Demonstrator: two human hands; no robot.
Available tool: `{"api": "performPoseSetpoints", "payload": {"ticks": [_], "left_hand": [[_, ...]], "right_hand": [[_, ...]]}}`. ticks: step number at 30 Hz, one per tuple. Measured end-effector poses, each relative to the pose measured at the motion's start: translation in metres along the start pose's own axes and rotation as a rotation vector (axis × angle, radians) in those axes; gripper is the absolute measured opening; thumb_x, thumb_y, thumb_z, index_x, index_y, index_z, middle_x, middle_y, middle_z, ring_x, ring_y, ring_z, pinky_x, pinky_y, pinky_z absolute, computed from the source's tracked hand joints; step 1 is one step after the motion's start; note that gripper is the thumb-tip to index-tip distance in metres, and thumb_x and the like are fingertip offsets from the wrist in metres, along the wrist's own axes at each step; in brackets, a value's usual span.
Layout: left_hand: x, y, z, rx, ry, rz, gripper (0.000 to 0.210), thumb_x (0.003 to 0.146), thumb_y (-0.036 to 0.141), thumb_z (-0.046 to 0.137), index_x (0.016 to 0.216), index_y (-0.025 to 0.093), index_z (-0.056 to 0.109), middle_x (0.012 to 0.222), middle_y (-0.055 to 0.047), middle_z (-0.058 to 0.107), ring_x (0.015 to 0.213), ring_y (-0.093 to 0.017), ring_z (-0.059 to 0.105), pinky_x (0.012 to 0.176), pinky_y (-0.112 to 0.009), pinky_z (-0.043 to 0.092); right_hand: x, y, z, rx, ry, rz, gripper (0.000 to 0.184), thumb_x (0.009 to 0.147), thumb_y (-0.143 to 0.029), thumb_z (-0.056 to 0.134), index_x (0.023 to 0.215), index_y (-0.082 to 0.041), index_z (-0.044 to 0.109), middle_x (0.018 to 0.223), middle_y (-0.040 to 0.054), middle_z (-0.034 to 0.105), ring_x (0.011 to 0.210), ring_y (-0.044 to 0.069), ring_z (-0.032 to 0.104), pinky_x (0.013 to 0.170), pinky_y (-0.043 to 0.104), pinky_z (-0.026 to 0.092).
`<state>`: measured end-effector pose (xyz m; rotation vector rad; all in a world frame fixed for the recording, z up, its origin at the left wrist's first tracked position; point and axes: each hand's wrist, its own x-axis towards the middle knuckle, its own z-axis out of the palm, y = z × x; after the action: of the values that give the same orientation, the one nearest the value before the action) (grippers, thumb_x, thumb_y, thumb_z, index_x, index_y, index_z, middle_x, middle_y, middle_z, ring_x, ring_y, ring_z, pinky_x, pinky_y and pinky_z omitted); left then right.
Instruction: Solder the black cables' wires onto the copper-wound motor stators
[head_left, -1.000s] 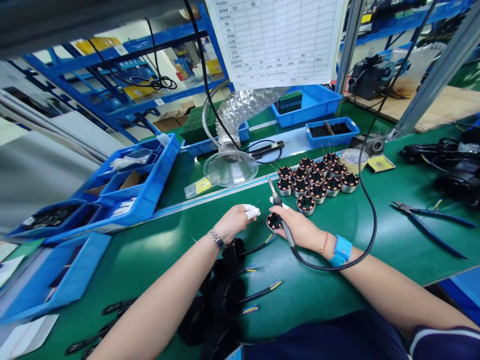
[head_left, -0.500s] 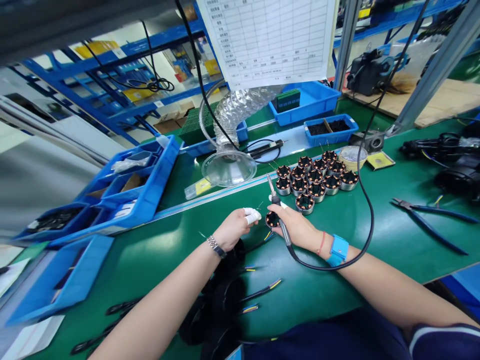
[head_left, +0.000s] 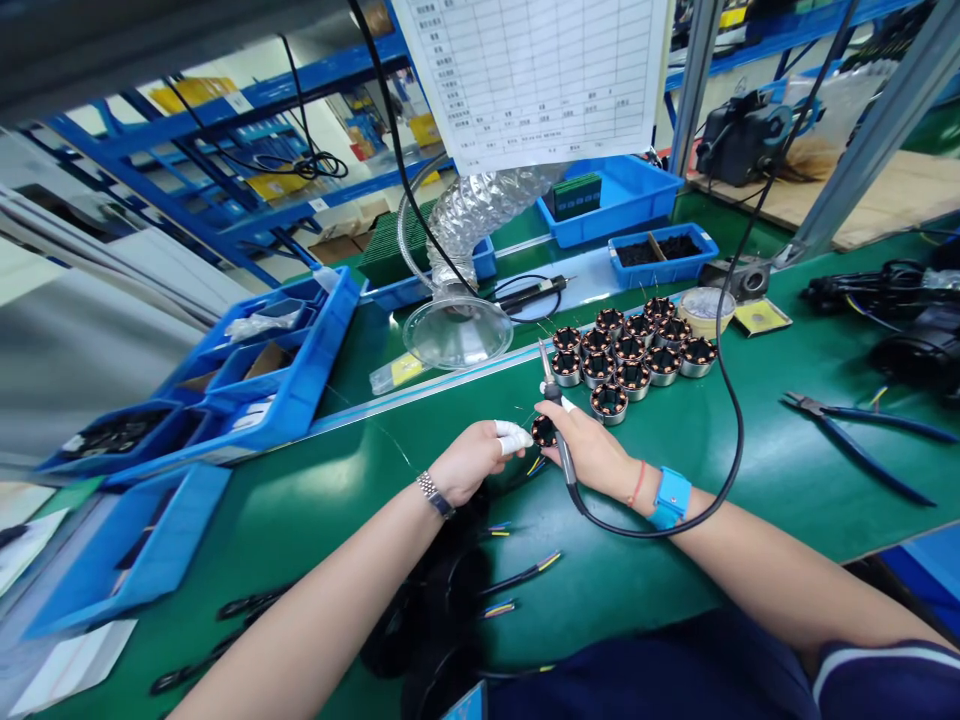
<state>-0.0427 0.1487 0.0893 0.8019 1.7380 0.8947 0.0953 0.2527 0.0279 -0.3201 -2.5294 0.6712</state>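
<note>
My right hand (head_left: pixel 596 445) is closed around a soldering iron (head_left: pixel 555 395), its tip pointing up and away. Those same fingers also hold a small motor stator (head_left: pixel 543 431) with copper windings; its lower side is hidden. My left hand (head_left: pixel 484 460), with white covers on its fingertips, is pinched together at the stator's left edge. Fine wire shows by its fingertips, though the exact grip is hidden. Just beyond the right hand, several more stators (head_left: pixel 609 402) stand grouped on the green bench (head_left: pixel 360 520).
A clear fume funnel (head_left: pixel 457 335) stands behind the hands. Blue pliers (head_left: pixel 855 425) lie at right, past the iron's looping cable (head_left: pixel 739 440). Blue bins (head_left: pixel 322 350) line the left. Black parts with coloured wire ends (head_left: pixel 544 565) lie below my hands.
My left hand has moved slightly right, so its fingertips now meet the stator's edge. The right hand has shifted a little left, and the soldering iron stands somewhat more upright.
</note>
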Motion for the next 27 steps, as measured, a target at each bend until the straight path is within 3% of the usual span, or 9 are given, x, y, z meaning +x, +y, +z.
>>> {"api": "performPoseSetpoints", "payload": {"ticks": [3,7,10,14,16,18,19,23,27], "left_hand": [[-0.001,-0.001,-0.005,0.157,0.033,0.105,0.026,0.071,0.039,0.054,0.066,0.013,0.056,0.061,0.001,0.051,0.047,-0.007,0.034,0.044,-0.021,0.023],[-0.010,-0.001,-0.017,0.841,0.046,0.236,0.031,0.078,0.042,0.045,0.075,0.018,0.066,0.072,-0.006,0.062,0.068,-0.019,0.051,0.060,-0.027,0.036],[-0.016,-0.006,-0.011,1.261,-0.022,0.255,0.023,0.075,0.034,0.050,0.073,0.019,0.068,0.072,-0.011,0.064,0.077,-0.024,0.052,0.063,-0.031,0.039],[-0.019,-0.007,-0.005,1.316,-0.070,0.228,0.014,0.069,0.021,0.056,0.060,0.016,0.065,0.062,-0.010,0.061,0.074,-0.024,0.054,0.064,-0.031,0.041],[-0.022,-0.001,-0.023,1.289,-0.034,0.214,0.014,0.071,0.023,0.054,0.068,0.016,0.065,0.069,-0.009,0.062,0.073,-0.022,0.055,0.065,-0.030,0.041],[-0.031,0.007,-0.058,1.237,0.033,0.209,0.017,0.076,0.028,0.051,0.078,0.016,0.064,0.077,-0.007,0.063,0.075,-0.019,0.055,0.068,-0.029,0.041],[-0.039,0.011,-0.080,1.193,0.087,0.215,0.020,0.079,0.030,0.048,0.081,0.016,0.062,0.080,-0.006,0.063,0.076,-0.017,0.055,0.070,-0.028,0.041],[-0.084,0.018,-0.165,0.717,0.569,0.362,0.019,0.076,0.032,0.055,0.073,0.013,0.057,0.076,-0.003,0.063,0.072,-0.014,0.057,0.066,-0.025,0.042],[-0.124,0.011,-0.217,0.325,1.075,0.559,0.015,0.073,0.026,0.060,0.072,0.012,0.054,0.066,0.003,0.062,0.060,-0.008,0.055,0.057,-0.021,0.040]], "right_hand": [[-0.001,0.002,0.000,0.007,0.011,0.000,0.059,0.073,-0.017,0.059,0.125,-0.019,0.031,0.086,0.0048,0.048,0.070,0.016,0.050,0.063,0.031,0.047],[-0.001,0.004,0.000,0.030,0.036,0.014,0.059,0.074,-0.017,0.058,0.126,-0.020,0.031,0.086,0.0050,0.049,0.070,0.016,0.051,0.066,0.033,0.048],[0.000,0.006,-0.002,0.035,0.056,0.012,0.059,0.074,-0.018,0.057,0.127,-0.021,0.031,0.087,0.0055,0.050,0.072,0.018,0.052,0.068,0.035,0.049],[0.000,0.008,-0.002,0.041,0.069,-0.011,0.055,0.076,-0.020,0.055,0.126,-0.019,0.032,0.087,0.0072,0.053,0.076,0.021,0.055,0.069,0.038,0.050],[-0.001,0.012,-0.001,0.031,0.079,-0.018,0.054,0.077,-0.021,0.054,0.126,-0.018,0.033,0.091,0.0093,0.054,0.079,0.023,0.057,0.072,0.039,0.050],[0.000,0.016,0.000,0.005,0.099,-0.023,0.054,0.077,-0.023,0.055,0.126,-0.018,0.033,0.098,0.0109,0.055,0.086,0.024,0.058,0.077,0.040,0.049],[0.000,0.017,0.000,-0.008,0.109,-0.030,0.054,0.076,-0.025,0.056,0.126,-0.018,0.034,0.101,0.0114,0.055,0.089,0.025,0.057,0.079,0.040,0.048],[0.002,0.019,0.000,-0.047,0.136,-0.060,0.055,0.077,-0.029,0.057,0.125,-0.017,0.034,0.107,0.0119,0.054,0.095,0.025,0.056,0.083,0.039,0.047],[0.003,0.018,0.000,-0.078,0.169,-0.068,0.057,0.075,-0.035,0.058,0.124,-0.016,0.036,0.107,0.0122,0.055,0.095,0.025,0.057,0.085,0.038,0.046]]}}
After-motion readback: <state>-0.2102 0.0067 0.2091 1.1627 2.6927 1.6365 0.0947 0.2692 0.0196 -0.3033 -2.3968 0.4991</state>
